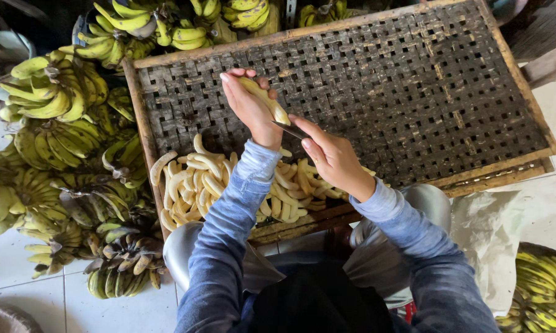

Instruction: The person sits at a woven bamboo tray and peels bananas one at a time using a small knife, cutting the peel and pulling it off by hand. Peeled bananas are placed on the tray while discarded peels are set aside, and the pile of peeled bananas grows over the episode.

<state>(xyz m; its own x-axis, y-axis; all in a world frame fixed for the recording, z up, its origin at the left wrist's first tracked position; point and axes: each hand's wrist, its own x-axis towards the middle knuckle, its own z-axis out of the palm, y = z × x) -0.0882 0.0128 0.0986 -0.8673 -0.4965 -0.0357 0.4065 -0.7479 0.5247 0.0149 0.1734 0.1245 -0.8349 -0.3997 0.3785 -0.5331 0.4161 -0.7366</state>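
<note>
The left hand (pixel 250 108) is raised over a large flat tray of dark woven bamboo strips in a pale wooden frame (pixel 413 92). Its fingers (pixel 231 86) are clenched around a pale yellow peeled banana (pixel 267 102), which lies along the palm with its far end at the fingertips and its near end sticking out just past the heel of the hand.

The right hand (pixel 333 157) sits just to the near right of the left hand's fingers. Its fingers (pixel 308 132) are closed on a small dark-bladed knife (pixel 290 130), and the blade tip points toward the near end of the banana, touching it or almost so; which of the two cannot be told. The handle is hidden inside the grip.

Below both sets of fingers, on the near left corner of the tray, lies a heap of pale peeled bananas (pixel 197 179), partly covered by the blue sleeves (pixel 228 228) of the forearms.

Well to the left of the left hand's fingers, off the tray, bunches of unpeeled green-yellow bananas (pixel 56 142) are piled on the white tiled floor (pixel 25 296). More bunches (pixel 167 28) lie beyond the fingers, past the far edge of the tray. Far to the near right of the right hand's fingers, another batch of green-yellow bananas (pixel 543 290) shows at the corner, beside a crumpled whitish sack (pixel 490 240).
</note>
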